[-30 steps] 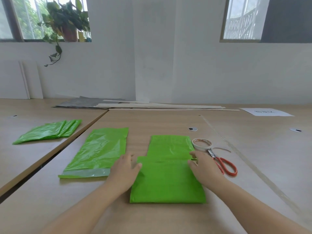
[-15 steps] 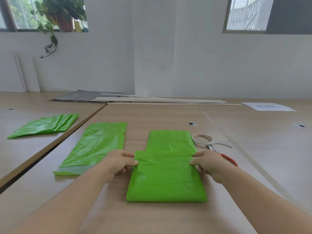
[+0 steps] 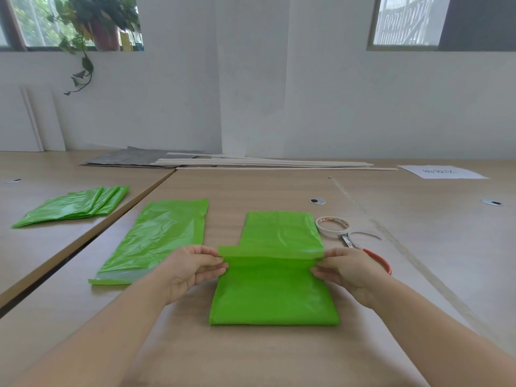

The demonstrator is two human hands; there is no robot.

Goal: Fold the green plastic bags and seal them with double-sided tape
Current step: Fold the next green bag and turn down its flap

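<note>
The left hand (image 3: 192, 270) and right hand (image 3: 346, 270) are pinching opposite ends of the raised flap of the folded green plastic bag (image 3: 273, 291), which is lying flat between them on the light wooden table (image 3: 251, 356).

Both hands (image 3: 192, 270) now pinch the green bag's (image 3: 273, 291) folded edge, lifting it.

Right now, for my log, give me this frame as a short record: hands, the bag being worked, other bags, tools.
left hand: pinches the left end of the centre bag's top flap
right hand: pinches the flap's right end
centre bag: on the table, partly folded, flap appears lifted
flat bag: left of the centre bag, unfolded, apart from it
bag stack: far left, fanned, untouched
tape roll: right of the centre bag, lying flat
scissors: beside the roll, red handles partly behind the right hand
</note>
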